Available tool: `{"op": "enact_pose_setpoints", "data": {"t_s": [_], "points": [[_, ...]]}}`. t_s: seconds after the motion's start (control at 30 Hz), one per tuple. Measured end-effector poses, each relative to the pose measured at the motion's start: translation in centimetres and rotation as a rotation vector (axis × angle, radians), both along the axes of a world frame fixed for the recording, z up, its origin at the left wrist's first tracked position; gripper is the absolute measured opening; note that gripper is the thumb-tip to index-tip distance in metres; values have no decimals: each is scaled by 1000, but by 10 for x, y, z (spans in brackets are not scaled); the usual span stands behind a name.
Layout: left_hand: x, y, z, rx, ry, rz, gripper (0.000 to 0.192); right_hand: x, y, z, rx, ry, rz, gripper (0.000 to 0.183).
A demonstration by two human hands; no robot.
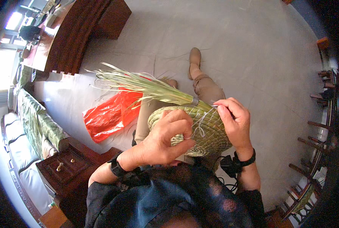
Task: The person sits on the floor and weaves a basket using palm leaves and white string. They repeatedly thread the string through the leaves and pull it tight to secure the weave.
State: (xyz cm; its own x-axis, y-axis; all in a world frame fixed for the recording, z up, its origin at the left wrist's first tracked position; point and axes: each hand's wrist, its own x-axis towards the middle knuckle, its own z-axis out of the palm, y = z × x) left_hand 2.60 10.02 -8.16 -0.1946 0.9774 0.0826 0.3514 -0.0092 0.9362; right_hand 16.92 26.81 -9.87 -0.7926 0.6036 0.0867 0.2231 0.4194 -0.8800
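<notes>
On my lap lies a coiled basket of green-yellow grass [212, 134], stitched with pale cord. A long bundle of grass strands [155, 89] runs off its upper edge to the upper left, passing through a grey ring [195, 101]. My right hand [236, 116] pinches white cord between thumb and forefinger at the basket's upper right edge. Over the left part of the basket is my left hand [169, 135], fingers curled, with thumb and forefinger near a thin strand; whether it grips the strand is unclear. A loose loop of white cord [201, 128] hangs between the hands.
A red plastic bag [112, 115] lies on the floor left of my legs. A dark wooden cabinet [69, 168] stands at the lower left, beside a cushioned sofa [24, 145]. A wooden desk [72, 37] is at the upper left. Wooden chairs [303, 196] line the right side.
</notes>
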Motion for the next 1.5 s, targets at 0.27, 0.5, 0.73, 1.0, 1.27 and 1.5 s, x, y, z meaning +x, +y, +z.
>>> {"op": "enact_pose_setpoints", "data": {"t_s": [0.27,0.5,0.73,1.0,1.27,1.5], "points": [[-13,-13,14,14,-491,-276,16,-5,11,-15,-125,-32,-35,8],[-10,-17,99,120,492,-509,27,1,20,-8,-480,-130,5,10],[-27,46,36,-72,510,-226,36,4,13,6,-819,-125,114,21],[-21,42,24,-66,389,-279,32,17,75,-10,-375,-364,-90,15],[-27,31,17,-61,180,-287,26,-25,46,-13,-446,12,962,26],[-29,25,10,-50,17,-233,24,-21,38,-37,-468,-111,1059,11]]}}
